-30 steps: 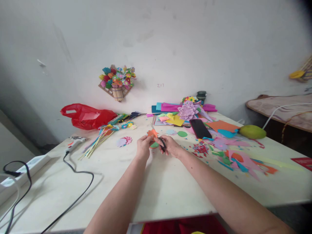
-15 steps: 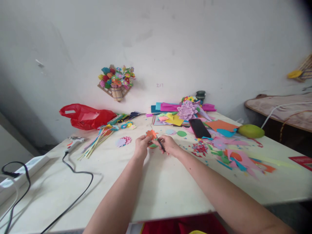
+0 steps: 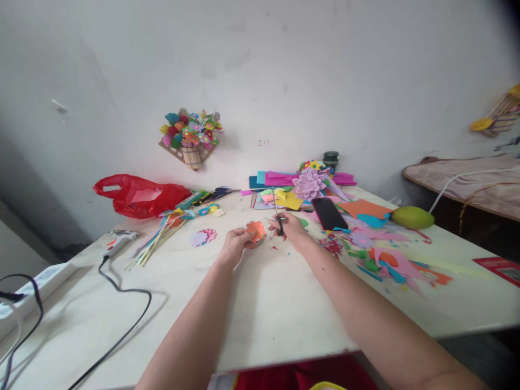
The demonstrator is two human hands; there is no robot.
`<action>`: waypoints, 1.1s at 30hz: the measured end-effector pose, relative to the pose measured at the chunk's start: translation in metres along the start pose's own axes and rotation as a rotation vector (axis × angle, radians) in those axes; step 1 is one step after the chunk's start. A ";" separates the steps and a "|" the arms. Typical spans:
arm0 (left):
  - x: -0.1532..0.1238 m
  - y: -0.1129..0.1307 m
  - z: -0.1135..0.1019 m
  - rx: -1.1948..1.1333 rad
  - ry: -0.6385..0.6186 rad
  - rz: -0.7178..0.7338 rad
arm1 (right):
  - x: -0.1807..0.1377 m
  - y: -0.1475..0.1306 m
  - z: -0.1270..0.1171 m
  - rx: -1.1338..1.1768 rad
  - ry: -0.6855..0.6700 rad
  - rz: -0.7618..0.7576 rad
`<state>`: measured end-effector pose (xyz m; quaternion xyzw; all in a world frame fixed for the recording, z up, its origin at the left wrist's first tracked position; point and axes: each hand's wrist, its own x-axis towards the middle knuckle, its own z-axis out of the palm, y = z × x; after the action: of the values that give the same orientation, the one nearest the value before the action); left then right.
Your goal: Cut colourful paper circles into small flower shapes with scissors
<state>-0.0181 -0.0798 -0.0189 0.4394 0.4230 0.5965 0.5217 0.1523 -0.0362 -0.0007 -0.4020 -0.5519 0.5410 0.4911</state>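
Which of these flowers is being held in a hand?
The orange flower, gripped by the left hand. Neither hand holds the lilac flower on the table or the wall bouquet.

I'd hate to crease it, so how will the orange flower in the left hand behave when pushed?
The orange flower looks thin, so it's probably light and easily creased. Pinched at one edge by the left hand, it shows no obvious droop, suggesting slight stiffness. Being flat, it would likely slide, not roll.

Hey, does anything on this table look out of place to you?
Yes, the green fruit on the right, near the orange sheet. It looks odd because it seems to be food among colored craft scraps.
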 end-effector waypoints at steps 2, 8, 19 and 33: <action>-0.001 0.000 -0.001 0.039 -0.044 -0.007 | 0.000 -0.002 -0.001 0.016 -0.013 -0.012; -0.006 0.002 0.000 0.118 -0.174 -0.040 | -0.006 -0.005 0.001 0.011 -0.117 -0.013; -0.002 -0.001 -0.002 0.067 -0.143 -0.064 | -0.010 -0.006 0.008 -0.037 -0.091 0.000; 0.001 -0.002 -0.004 -0.039 0.050 0.092 | -0.013 -0.005 0.013 -0.060 -0.131 0.059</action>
<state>-0.0215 -0.0787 -0.0216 0.4329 0.4035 0.6390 0.4914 0.1429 -0.0515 0.0037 -0.3961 -0.5869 0.5636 0.4255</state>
